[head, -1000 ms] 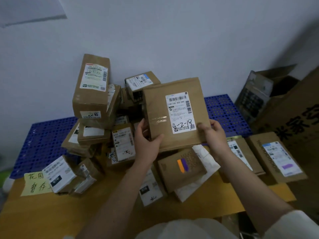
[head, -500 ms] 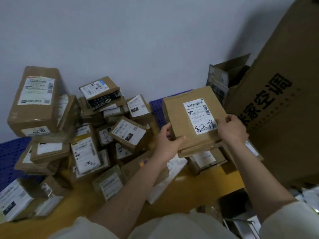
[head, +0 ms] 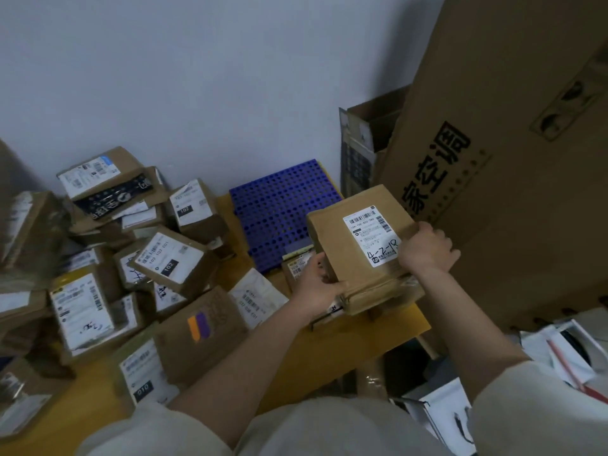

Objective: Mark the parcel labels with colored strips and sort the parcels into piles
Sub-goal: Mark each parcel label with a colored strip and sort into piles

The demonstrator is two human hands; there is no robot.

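Note:
Both hands hold a flat brown parcel (head: 332,230) with a white label (head: 371,236) marked "4-2-18" in black pen. My left hand (head: 317,284) grips its near left edge and my right hand (head: 424,248) grips its right edge. The parcel lies on top of other brown parcels (head: 388,297) at the table's right end. A brown parcel (head: 197,334) with an orange and a purple strip (head: 199,325) lies in front of my left forearm.
Several labelled brown parcels (head: 98,258) are heaped on the left of the wooden table (head: 329,353). A blue perforated mat (head: 279,218) lies at the back. A big cardboard carton (head: 513,166) stands to the right, an open box (head: 365,146) behind it.
Both hands carried the labelled parcel from the middle to the right and lowered it onto the right-hand pile. The view swung right with it.

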